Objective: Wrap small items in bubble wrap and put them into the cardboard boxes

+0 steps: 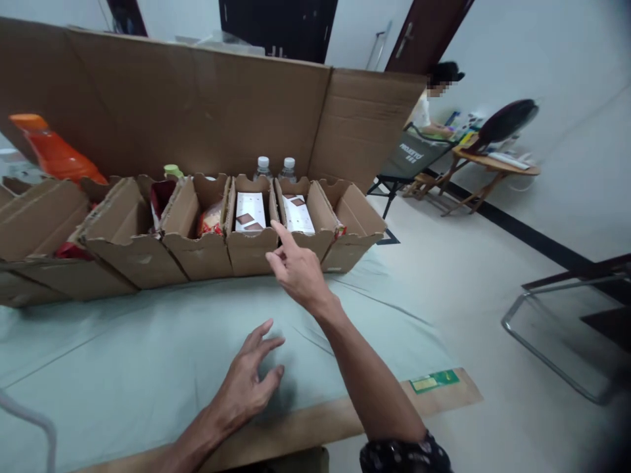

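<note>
My right hand (298, 268) reaches up to the front of a row of cardboard bins (197, 253), index finger stretched out and thumb apart, with nothing in it. Its fingertip is closest to two white boxes with brown squares, the left box (250, 205) and the right box (300, 214), each upright in its own bin. Whether the finger touches the cardboard I cannot tell. Lower down, my left hand (245, 376) hovers over the pale green cloth (148, 348), fingers spread and holding nothing.
Other bins hold an orange bottle (62, 154), a dark red packet (160, 197) and a red food packet (211, 220). Two clear bottles with white caps (263, 164) stand behind. A tall cardboard panel (197, 105) backs the row. A person (424, 115) sits beyond, near a wooden table (497, 163).
</note>
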Demonstrator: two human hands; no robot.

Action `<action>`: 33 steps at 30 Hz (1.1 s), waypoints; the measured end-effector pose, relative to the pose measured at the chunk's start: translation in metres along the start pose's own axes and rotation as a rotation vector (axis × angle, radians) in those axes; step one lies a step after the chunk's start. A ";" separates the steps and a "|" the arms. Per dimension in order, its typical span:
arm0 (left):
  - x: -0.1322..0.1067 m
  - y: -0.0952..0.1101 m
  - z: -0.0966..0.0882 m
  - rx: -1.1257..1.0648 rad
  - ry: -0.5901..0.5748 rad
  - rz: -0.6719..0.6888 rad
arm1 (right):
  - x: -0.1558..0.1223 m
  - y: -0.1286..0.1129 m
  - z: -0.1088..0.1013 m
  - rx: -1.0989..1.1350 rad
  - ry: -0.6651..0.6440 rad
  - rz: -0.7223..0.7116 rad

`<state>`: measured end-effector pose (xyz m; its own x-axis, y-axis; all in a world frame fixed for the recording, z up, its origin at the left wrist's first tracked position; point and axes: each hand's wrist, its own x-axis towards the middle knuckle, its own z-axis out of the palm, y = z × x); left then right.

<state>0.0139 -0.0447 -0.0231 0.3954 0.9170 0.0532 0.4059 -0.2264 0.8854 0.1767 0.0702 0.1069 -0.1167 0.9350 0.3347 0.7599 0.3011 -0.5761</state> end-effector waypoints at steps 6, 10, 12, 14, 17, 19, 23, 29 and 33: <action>-0.034 -0.015 -0.041 0.023 0.168 0.004 | 0.035 -0.010 0.018 -0.212 0.016 0.124; -0.053 -0.019 -0.057 0.055 0.275 0.008 | 0.003 -0.017 0.016 -0.092 0.044 0.039; -0.060 -0.019 -0.063 0.067 0.319 0.002 | -0.027 -0.025 0.007 -0.023 0.060 0.001; -0.068 -0.017 -0.068 0.078 0.363 0.006 | -0.062 -0.035 -0.006 0.055 0.065 -0.018; -0.082 -0.019 -0.073 0.094 0.404 0.034 | -0.119 -0.058 -0.027 0.199 0.023 0.001; -0.094 -0.023 -0.073 0.098 0.398 0.047 | -0.152 -0.076 -0.037 0.296 -0.088 0.015; -0.111 -0.029 -0.071 0.080 0.420 0.027 | -0.192 -0.103 -0.047 0.623 -0.513 -0.143; -0.113 -0.017 -0.080 0.038 0.471 -0.053 | -0.175 -0.045 -0.051 0.749 0.181 0.105; -0.124 -0.010 -0.076 -0.008 0.470 -0.133 | -0.128 0.022 -0.024 0.605 0.402 0.334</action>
<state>-0.1021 -0.1314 -0.0035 -0.0747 0.9873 0.1403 0.4202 -0.0964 0.9023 0.2243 -0.0473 0.0693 0.3830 0.8892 0.2503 0.2214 0.1747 -0.9594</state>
